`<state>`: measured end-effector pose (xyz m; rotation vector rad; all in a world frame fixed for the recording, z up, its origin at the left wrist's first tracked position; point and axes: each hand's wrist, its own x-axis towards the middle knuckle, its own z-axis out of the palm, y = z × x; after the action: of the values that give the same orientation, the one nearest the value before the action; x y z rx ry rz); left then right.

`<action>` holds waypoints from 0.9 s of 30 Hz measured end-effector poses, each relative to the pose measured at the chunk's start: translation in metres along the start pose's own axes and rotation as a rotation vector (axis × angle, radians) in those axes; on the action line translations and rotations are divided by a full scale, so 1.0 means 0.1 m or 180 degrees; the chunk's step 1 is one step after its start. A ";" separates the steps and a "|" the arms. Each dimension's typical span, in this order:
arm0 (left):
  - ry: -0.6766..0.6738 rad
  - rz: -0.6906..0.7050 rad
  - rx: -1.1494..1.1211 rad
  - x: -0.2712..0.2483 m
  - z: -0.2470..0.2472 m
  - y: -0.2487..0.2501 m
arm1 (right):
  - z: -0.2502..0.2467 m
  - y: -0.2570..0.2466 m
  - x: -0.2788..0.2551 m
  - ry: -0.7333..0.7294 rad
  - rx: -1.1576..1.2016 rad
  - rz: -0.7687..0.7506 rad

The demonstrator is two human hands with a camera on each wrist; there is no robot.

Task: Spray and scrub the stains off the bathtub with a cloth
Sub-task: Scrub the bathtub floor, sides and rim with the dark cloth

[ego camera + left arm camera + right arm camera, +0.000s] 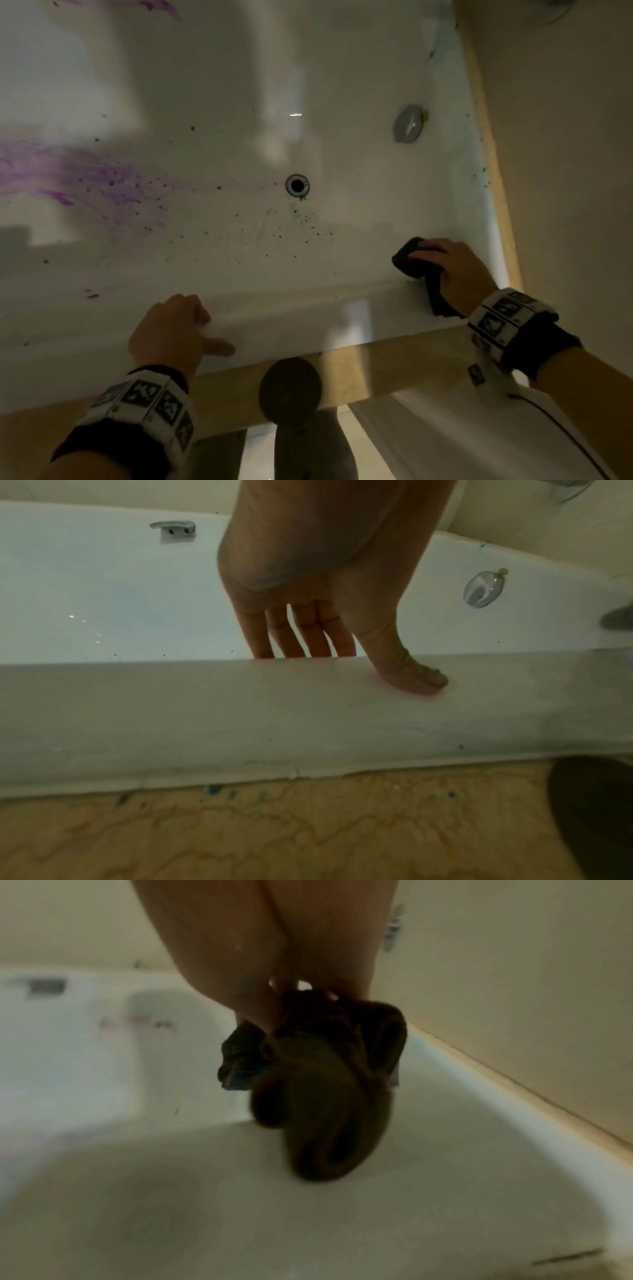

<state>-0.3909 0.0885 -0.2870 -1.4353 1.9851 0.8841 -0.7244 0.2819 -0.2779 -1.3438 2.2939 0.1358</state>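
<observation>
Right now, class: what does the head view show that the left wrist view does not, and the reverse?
Only the head view shows the purple stains, the drain and the right hand gripping the dark cloth. Only the left wrist view shows the left hand's thumb pressed on the bathtub rim and the marbled floor. Both show the left hand and the overflow plate.

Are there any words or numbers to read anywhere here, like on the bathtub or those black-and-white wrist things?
No readable words or numbers anywhere.
Wrist bands: black-and-white square code patterns only, no letters.
Bathtub: no brand or label visible.
Overflow plate: plain metal, nothing legible.
Dark cloth gripped in the right hand: no tag showing.
Left hand rests on the tub rim, holding nothing printed.
</observation>
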 end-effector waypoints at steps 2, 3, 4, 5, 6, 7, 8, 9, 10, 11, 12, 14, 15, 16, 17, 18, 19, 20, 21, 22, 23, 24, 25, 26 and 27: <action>-0.0071 -0.0040 0.0063 -0.03 -0.03 0.05 | -0.11 0.14 -0.10 0.0897 0.0294 0.0090; -0.0126 -0.0084 0.0114 -0.04 -0.05 0.08 | -0.19 0.20 -0.15 0.1197 0.0363 0.0247; -0.0196 -0.0144 0.0197 -0.04 -0.07 0.13 | -0.27 0.29 -0.15 0.1406 0.0466 0.0434; -0.0297 -0.0192 0.0329 -0.05 -0.09 0.19 | -0.33 0.44 -0.11 0.1579 0.0669 0.0610; -0.0376 -0.0201 0.0502 -0.05 -0.10 0.27 | -0.39 0.57 -0.06 0.1800 0.1143 0.0944; -0.0388 -0.0141 0.0664 -0.05 -0.09 0.38 | -0.44 0.65 0.00 0.1979 0.1901 0.1306; -0.0309 -0.0022 0.0690 -0.06 -0.05 0.54 | -0.46 0.76 0.06 0.2018 0.2349 0.1673; -0.0185 0.0131 0.0545 -0.07 0.01 0.72 | -0.46 0.83 0.11 0.1942 0.2565 0.1957; -0.0072 0.0290 0.0285 -0.09 0.09 0.93 | -0.45 0.89 0.17 0.1557 0.2342 0.2133; -0.0016 0.0456 0.0095 -0.10 0.19 1.16 | -0.40 0.93 0.21 0.1062 0.1929 0.2133; -0.0063 0.0618 0.0047 -0.11 0.30 1.39 | -0.34 0.97 0.23 0.0678 0.1338 0.2084; -0.0247 0.0839 0.0177 -0.09 0.53 1.77 | -0.25 0.90 0.25 0.0501 0.0818 0.1961; -0.0266 0.0848 0.0289 -0.09 0.60 1.92 | -0.21 0.87 0.24 0.0569 0.0795 0.1870; -0.0264 0.0799 0.0420 -0.08 0.64 2.03 | -0.17 0.85 0.22 0.0622 0.0733 0.1722; -0.0264 0.0719 0.0533 -0.07 0.66 2.11 | -0.13 0.81 0.17 0.0588 0.0639 0.1542; -0.0279 0.0616 0.0605 -0.07 0.67 2.16 | -0.08 0.77 0.11 0.0445 0.0509 0.1320; -0.0293 0.0519 0.0642 -0.07 0.66 2.18 | -0.01 0.72 0.04 0.0366 0.0458 0.1047; -0.0288 0.0450 0.0664 -0.09 0.66 2.20 | 0.04 0.66 -0.01 0.0325 0.0429 0.0776; -0.0255 0.0408 0.0683 -0.11 0.65 2.22 | 0.08 0.58 -0.05 0.0274 0.0416 0.0514; -0.0202 0.0396 0.0715 -0.15 0.64 2.23 | 0.11 0.49 -0.07 0.0270 0.0234 0.0275; -0.0149 0.0396 0.0762 -0.17 0.64 2.25 | 0.10 0.39 -0.08 0.0187 0.0029 0.0098; -0.0108 0.0390 0.0793 -0.20 0.65 2.26 | 0.09 0.31 -0.08 -0.0079 -0.0039 0.0025; -0.0080 0.0354 0.0792 -0.21 0.65 2.27 | 0.10 0.27 -0.07 -0.0364 0.0077 0.0001; -0.0073 0.0292 0.0765 -0.22 0.65 2.28 | 0.08 0.23 -0.05 -0.0535 0.0360 -0.0016; -0.0078 0.0227 0.0732 -0.22 0.63 2.29 | 0.05 0.21 -0.03 -0.0572 0.0684 -0.0071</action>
<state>-0.6009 0.2007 -0.2663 -1.2263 2.0554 0.6738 -0.7395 0.2969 -0.2837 -1.1968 2.0781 0.0016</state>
